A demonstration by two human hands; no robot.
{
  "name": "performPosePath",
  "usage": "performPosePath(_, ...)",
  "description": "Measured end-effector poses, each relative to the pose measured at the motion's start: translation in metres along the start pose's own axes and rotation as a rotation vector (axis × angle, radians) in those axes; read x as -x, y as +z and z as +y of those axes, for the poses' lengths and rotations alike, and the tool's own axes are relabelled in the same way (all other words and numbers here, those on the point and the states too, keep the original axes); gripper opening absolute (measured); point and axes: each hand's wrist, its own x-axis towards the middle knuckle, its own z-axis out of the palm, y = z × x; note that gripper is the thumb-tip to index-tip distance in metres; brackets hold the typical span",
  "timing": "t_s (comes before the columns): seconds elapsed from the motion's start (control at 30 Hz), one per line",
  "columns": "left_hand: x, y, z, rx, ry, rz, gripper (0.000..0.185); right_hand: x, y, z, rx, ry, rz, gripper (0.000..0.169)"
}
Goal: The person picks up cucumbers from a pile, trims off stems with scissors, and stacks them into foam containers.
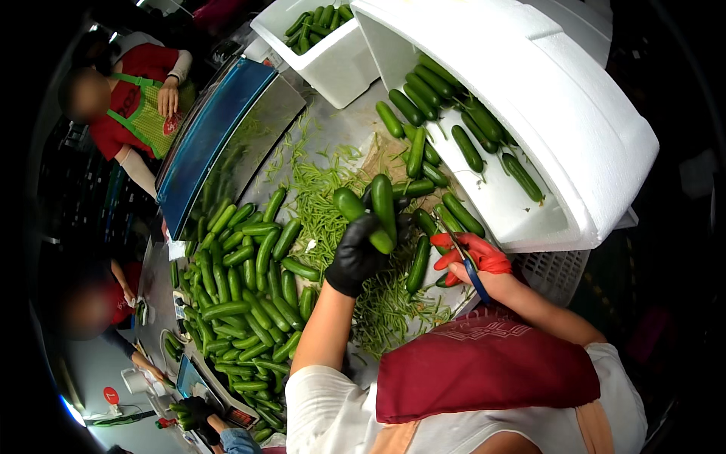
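Note:
My left hand (360, 249), in a black glove, grips two small cucumbers (383, 207) above the metal table. Its fingers are partly hidden behind them. A pair of scissors with a blue handle (475, 279) is in my right hand (473, 255), which wears a red glove with the thumb bare. The blades point up and left toward cucumbers lying by the hand, such as one dark green cucumber (418, 264). Thin green stem trimmings (317, 207) are strewn under and around my left hand. To the left, a large heap of cucumbers (244, 306) covers the table.
A white foam box (510, 221) lies on its side at right, cucumbers inside. Another foam box (340, 85) with cucumbers stands behind. A blue-edged metal panel (221, 130) borders the far left. Co-workers stand beyond; a black-gloved hand (198, 417) holds cucumbers near a scale (241, 417).

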Motion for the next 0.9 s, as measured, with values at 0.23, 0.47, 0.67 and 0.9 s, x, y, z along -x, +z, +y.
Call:
performPosePath(0.23, 0.013, -0.002, 0.003, 0.174, -0.025, 0.050, 0.058, -0.010, 0.013, -0.012, 0.167, -0.086, -0.128, 0.046)
performPosePath(0.47, 0.026, -0.002, 0.002, 0.388, -0.093, 0.027, 0.063, -0.006, 0.008, 0.002, 0.058, -0.036, -0.096, 0.047)
performPosePath(0.67, 0.037, -0.009, 0.010, 0.018, -0.059, -0.108, 0.076, -0.005, 0.003, -0.004, -0.069, 0.047, -0.199, 0.049)
performPosePath(0.9, 0.044, 0.009, 0.008, -0.285, -0.134, -0.079, 0.085, -0.006, -0.003, 0.000, -0.081, 0.147, -0.256, 0.047)
